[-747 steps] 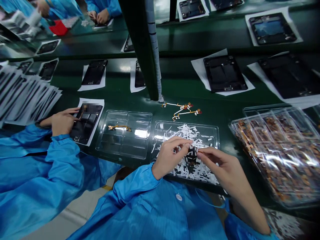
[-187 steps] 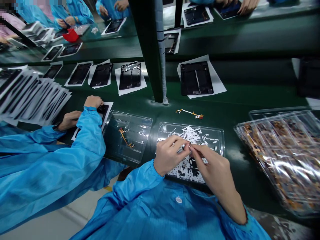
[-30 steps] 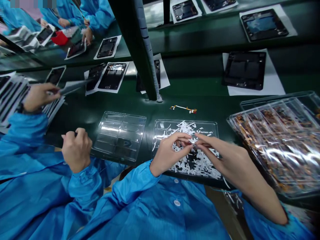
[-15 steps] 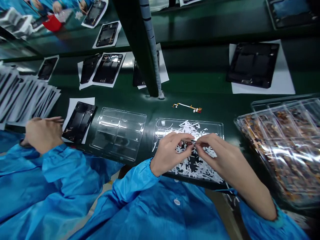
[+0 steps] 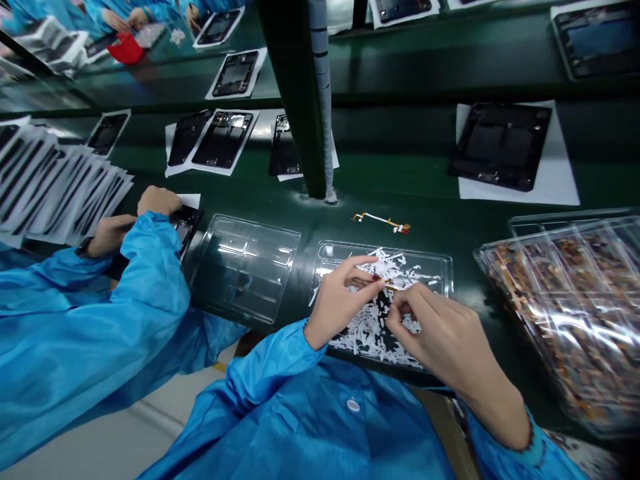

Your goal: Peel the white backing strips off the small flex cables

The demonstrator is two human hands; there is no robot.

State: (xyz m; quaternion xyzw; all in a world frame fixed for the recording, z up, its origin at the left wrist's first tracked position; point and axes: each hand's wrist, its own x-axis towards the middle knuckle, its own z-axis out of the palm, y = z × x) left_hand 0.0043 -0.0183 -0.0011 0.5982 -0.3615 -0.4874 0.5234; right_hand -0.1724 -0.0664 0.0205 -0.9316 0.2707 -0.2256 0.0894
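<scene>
Between my hands is a small orange-brown flex cable point(image 5: 389, 286) with a dark red end. My left hand point(image 5: 345, 291) pinches that end between thumb and forefinger. At the cable's other side my right hand point(image 5: 433, 327) has thumb and forefinger drawn together; whether it grips the cable or a bit of white strip is hidden. Both hands are above a clear plastic tray point(image 5: 447, 268) strewn with white paper scraps point(image 5: 370, 333). Beyond the tray, a second flex cable point(image 5: 383, 220), orange with a white strip, lies on the green bench.
A clear compartment tray point(image 5: 247, 267) lies to the left. Stacked trays of flex cables point(image 5: 575, 300) stand at right. A metal post point(image 5: 300, 100) rises ahead. Black device housings point(image 5: 505, 143) rest on white sheets. At left, a co-worker's sleeve point(image 5: 155, 267) reaches over another housing.
My hands have drawn slightly apart, with the right lower, so the flex cable between them now shows. The co-worker's hands have moved right onto the nearby housing. The view has shifted slightly.
</scene>
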